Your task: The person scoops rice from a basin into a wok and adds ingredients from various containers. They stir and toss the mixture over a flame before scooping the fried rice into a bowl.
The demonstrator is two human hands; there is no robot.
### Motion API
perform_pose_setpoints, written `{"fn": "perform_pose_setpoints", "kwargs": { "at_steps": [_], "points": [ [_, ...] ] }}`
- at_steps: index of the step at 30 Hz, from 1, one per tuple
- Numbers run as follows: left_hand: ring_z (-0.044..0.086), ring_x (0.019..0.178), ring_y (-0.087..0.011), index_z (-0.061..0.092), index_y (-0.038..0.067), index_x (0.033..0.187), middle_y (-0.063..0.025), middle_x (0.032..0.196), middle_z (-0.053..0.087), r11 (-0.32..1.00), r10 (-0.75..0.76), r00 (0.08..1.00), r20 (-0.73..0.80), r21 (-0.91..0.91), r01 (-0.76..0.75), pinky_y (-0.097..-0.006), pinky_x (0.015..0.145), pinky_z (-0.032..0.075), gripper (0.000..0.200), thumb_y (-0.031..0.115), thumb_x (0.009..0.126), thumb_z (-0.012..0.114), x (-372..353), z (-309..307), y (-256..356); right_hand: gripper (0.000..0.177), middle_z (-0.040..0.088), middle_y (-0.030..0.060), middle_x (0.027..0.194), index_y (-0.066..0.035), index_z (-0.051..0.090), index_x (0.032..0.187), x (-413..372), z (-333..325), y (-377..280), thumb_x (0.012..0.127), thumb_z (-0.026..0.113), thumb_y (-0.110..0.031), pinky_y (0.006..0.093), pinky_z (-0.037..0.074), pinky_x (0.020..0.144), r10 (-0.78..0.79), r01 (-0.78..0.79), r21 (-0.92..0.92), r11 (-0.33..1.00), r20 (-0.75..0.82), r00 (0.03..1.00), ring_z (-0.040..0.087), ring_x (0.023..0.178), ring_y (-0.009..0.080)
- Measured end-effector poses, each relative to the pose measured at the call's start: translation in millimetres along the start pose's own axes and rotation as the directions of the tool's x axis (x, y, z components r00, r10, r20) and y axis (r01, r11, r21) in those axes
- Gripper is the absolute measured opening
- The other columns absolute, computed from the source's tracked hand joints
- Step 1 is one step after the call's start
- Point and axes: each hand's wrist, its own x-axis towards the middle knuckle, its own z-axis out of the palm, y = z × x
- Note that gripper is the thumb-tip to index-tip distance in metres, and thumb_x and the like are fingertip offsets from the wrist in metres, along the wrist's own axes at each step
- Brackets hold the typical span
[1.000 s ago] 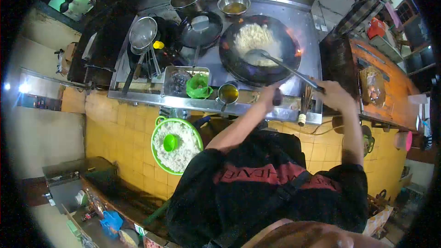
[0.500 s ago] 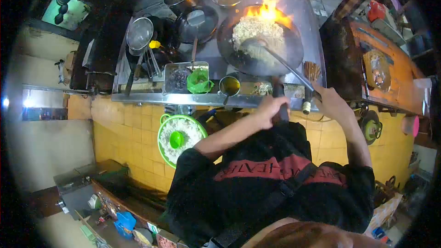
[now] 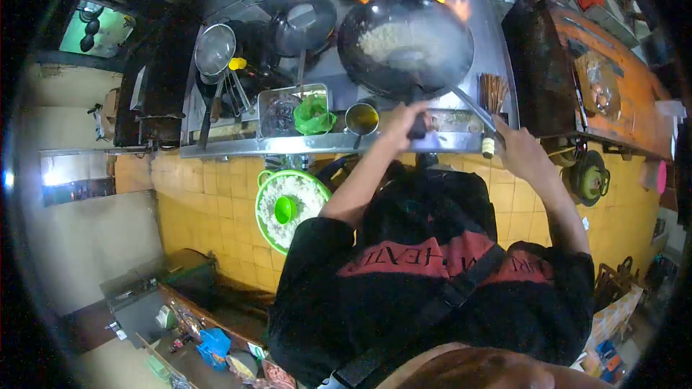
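My left hand [image 3: 405, 126] is wrapped round the dark handle of a large black wok [image 3: 360, 68], on the stove's front side. In the wok lies pale, rice-like food [image 3: 383, 40], partly veiled by steam. My right hand [image 3: 519, 151] grips the long metal handle of a ladle [image 3: 470, 106]. The ladle's bowl rests low in the wok among the food, blurred by steam. Orange flames [image 3: 450, 1] rise at the wok's far right rim.
Left of the wok are a second pan [image 3: 304, 27], a wire strainer [image 3: 215, 49], a metal tray [image 3: 274, 117] with a green bag [image 3: 313, 114], and a pot of yellowish liquid [image 3: 362, 119]. A green-rimmed basin of white rice [image 3: 310, 194] stands below. A bamboo brush [image 3: 493, 92] lies right.
The wok has shifted away from me and its food has slid to the far left side. My left hand moved forward and left with the handle. The flames have shrunk.
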Motion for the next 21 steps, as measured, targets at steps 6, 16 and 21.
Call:
{"fn": "perform_pose_setpoints", "kwargs": {
  "at_steps": [6, 16, 21],
  "points": [
    [0.054, 0.048, -0.018, 0.055, 0.007, 0.074, -0.0064, 0.058, 0.055, 0.996, -0.01, 1.0, -0.007, 0.089, 0.011, -0.0318, 0.047, 0.045, 0.018, 0.022, 0.083, 0.059, -59, 41, -41, 0.054, 0.062, 0.0269, 0.082, -0.009, 0.037, 0.136, 17, 32, 4, 0.082, 0.047, -0.008, 0.0514, 0.051, 0.069, 0.12, -0.121, -0.037, 0.992, -0.022, 0.993, 0.063, 0.077, 0.0417],
    [0.054, 0.052, -0.0147, 0.054, 0.006, 0.074, -0.0044, 0.06, 0.053, 0.999, 0.009, 0.994, -0.111, 0.046, -0.004, -0.0287, 0.05, 0.046, 0.016, 0.017, 0.084, 0.058, -20, 13, -45, 0.054, 0.059, 0.032, 0.077, -0.005, 0.036, 0.135, 23, 36, -2, 0.081, 0.045, -0.003, 0.052, 0.05, 0.069, 0.076, -0.073, 0.073, 0.995, -0.044, 0.996, 0.061, 0.076, 0.0456],
    [0.055, 0.049, -0.0153, 0.055, 0.006, 0.074, -0.0054, 0.057, 0.054, 0.981, -0.058, 0.998, -0.029, 0.181, 0.062, -0.0302, 0.046, 0.046, 0.017, 0.019, 0.084, 0.06, -52, 28, -10, 0.05, 0.06, 0.0311, 0.076, -0.002, 0.037, 0.132, -2, 22, -6, 0.083, 0.042, -0.002, 0.0525, 0.05, 0.067, -0.035, 0.042, 0.159, 0.986, -0.05, 0.998, 0.062, 0.075, 0.0446]
  ]
}}
